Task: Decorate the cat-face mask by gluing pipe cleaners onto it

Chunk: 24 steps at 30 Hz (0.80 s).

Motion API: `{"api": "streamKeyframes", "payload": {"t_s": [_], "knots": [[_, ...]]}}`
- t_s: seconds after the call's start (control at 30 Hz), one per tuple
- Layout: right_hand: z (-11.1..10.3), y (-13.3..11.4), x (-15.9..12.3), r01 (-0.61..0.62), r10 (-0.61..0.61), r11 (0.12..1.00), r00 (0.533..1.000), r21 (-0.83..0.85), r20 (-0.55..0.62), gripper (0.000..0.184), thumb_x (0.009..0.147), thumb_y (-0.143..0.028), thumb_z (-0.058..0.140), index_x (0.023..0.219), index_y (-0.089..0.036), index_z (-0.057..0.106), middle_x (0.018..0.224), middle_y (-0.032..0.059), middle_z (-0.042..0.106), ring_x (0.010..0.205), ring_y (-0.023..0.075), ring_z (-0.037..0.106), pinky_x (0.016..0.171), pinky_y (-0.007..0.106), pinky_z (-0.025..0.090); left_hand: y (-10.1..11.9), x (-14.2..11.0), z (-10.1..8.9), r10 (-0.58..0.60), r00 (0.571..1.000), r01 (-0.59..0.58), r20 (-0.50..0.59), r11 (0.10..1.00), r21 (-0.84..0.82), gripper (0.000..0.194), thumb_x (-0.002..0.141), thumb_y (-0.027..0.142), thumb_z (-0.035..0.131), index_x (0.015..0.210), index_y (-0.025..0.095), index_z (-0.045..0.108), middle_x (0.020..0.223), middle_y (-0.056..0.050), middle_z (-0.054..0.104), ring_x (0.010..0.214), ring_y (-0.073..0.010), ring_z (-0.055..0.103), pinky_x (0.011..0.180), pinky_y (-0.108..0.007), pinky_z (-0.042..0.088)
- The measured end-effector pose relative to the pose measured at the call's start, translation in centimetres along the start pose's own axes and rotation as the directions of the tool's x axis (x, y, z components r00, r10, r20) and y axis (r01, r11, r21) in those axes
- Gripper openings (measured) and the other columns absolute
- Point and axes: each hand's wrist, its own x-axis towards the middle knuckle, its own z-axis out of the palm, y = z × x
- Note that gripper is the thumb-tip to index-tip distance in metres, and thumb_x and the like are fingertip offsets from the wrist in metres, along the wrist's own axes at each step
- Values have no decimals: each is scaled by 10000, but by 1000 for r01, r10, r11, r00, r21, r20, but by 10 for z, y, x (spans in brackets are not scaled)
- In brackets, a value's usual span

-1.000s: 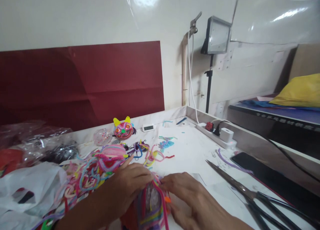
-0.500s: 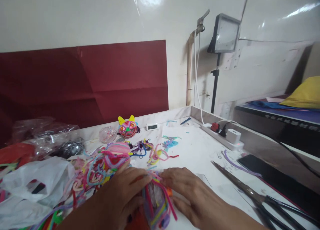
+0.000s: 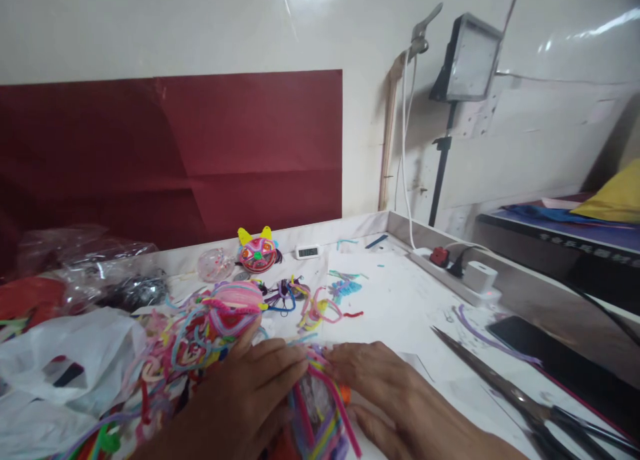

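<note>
Nearest, at the bottom middle, is the fuzzy craft piece (image 3: 320, 417), strips of pink, yellow and purple over a crinkled clear part (its lower end runs out of view). The left hand (image 3: 253, 387) has its grip on the left side and top, fingers bent over the far end. The right hand (image 3: 395, 393) grasps the far right edge with its fingertips, thumb lower down beside an orange bit (image 3: 345, 394) (exactly how hard either grip presses, I cannot tell).

To the right on the tabletop (image 3: 400, 307) lie large scissors (image 3: 520, 399), points aimed away and leftward, with a dark phone (image 3: 565, 363) beyond them and a curved purple strip (image 3: 487, 339) beside it. To the left are a white plastic bag (image 3: 75, 350) and a tangle of colored fuzzy strips (image 3: 185, 347), with a pink striped piece (image 3: 235, 295) at its far side.

Farther back, blue fuzzy bits (image 3: 345, 287) lie near the middle. Beyond stand a cat-like face (image 3: 257, 255) with yellow ears and a small digital clock (image 3: 307, 251) (its digits too blurred to read). A power strip (image 3: 473, 290) holding a white charger (image 3: 480, 276) runs along the right edge.

Behind everything are a dark red sheet (image 3: 260, 140) against the wall, a tap (image 3: 421, 37) draped with white cable and a lamp (image 3: 473, 59) on a stand.
</note>
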Motion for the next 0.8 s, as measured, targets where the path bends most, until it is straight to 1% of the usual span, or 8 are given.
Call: {"api": "streamKeyframes", "payload": {"t_s": [0.13,0.23,0.4,0.53,0.6,0.67,0.73,0.8], "knots": [[-9,-7,-3,36,-38,997,999,-64,-29,254,1032,-292,460,1215,-195,607,1151,72,741,1074,171,687,930,259,545,2,3,1,66,997,-62,-51,995,74,415,937,137,484,1344,206,528,1279,-34,687,1171,-187,606,1169,-355,358],[-13,-8,-2,70,-72,993,997,-95,-23,229,1020,-285,493,1199,-203,611,1113,57,746,1055,179,689,912,286,549,6,5,-1,70,996,-63,-60,991,114,393,942,136,495,1330,191,534,1276,-27,687,1181,-175,594,1185,-338,317],[-22,-3,-16,27,-36,984,998,-175,-52,250,1015,-196,436,1188,-200,616,1043,53,763,960,181,716,845,291,564,4,6,-3,109,993,-100,-47,981,165,418,951,170,506,1367,215,513,1301,3,673,1188,-163,585,1257,-363,38],[-34,1,-49,-94,122,946,990,-312,71,250,892,-128,517,1069,-198,679,987,63,776,840,199,744,724,278,592,-3,1,4,117,991,-105,-58,977,187,417,949,177,490,1362,229,524,1308,4,670,1187,-162,591,1254,-334,7],[-38,0,-68,-181,249,902,959,-393,131,262,795,-129,632,1044,-182,698,1019,87,772,842,228,750,697,285,609,-5,0,6,122,990,-106,-76,977,185,416,940,146,469,1342,226,538,1301,12,677,1192,-149,589,1249,-306,-6],[-39,0,-86,-228,341,853,924,-469,171,363,697,-137,728,1059,-156,705,1041,109,768,852,268,752,706,323,627,-6,0,6,142,986,-123,-90,974,190,426,925,113,455,1325,223,548,1296,18,683,1195,-143,588,1247,-305,3],[-36,0,-101,-225,381,835,895,-502,231,422,658,-136,749,1077,-146,702,1060,108,765,864,282,749,732,352,635,-4,3,3,173,979,-148,-109,966,211,419,914,105,449,1302,213,564,1277,13,695,1179,-144,598,1243,-295,43],[-27,2,-111,-207,376,833,892,-513,250,433,671,-108,707,1099,-166,687,1056,78,767,849,253,745,740,337,634,-2,7,-1,200,970,-165,-137,958,234,392,911,115,440,1266,197,584,1237,1,715,1147,-143,613,1231,-264,77]]}}
